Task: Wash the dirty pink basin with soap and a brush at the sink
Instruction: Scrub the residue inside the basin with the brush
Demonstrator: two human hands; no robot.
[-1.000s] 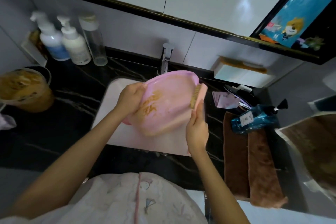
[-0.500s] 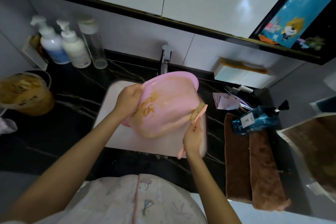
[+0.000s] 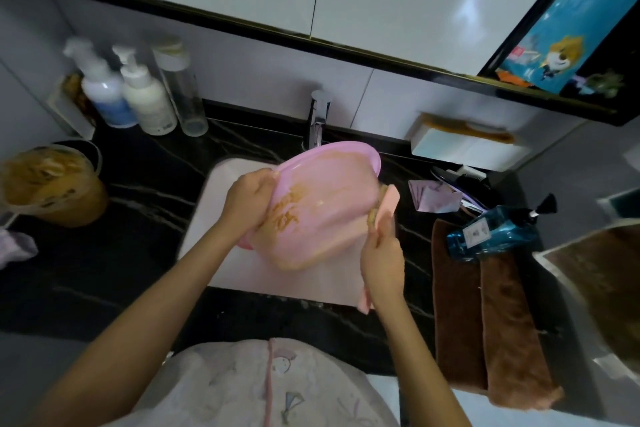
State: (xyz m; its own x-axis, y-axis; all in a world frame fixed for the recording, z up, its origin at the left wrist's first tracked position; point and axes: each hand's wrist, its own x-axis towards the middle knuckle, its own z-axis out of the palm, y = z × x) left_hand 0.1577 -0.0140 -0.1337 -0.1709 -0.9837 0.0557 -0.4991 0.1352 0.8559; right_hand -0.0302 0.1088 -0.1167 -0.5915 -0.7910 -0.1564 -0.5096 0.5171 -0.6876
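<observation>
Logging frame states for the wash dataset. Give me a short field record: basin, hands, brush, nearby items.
pink basin: tilted over the sink, brown residue on the camera-facing side
left hand: grips the basin's left rim
right hand: holds the brush by its handle
brush contact: bristles against the basin's right side
faucet: behind the basin
blue bottle: lying on the brown towel, right of the sink

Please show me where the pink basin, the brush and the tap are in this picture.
pink basin [image 3: 332,218]: head view, on its pink wall, right of the brown dirt.
brush [image 3: 389,201]: head view, on the pink back of the brush head.
tap [image 3: 318,114]: head view, on its metal body.
</observation>
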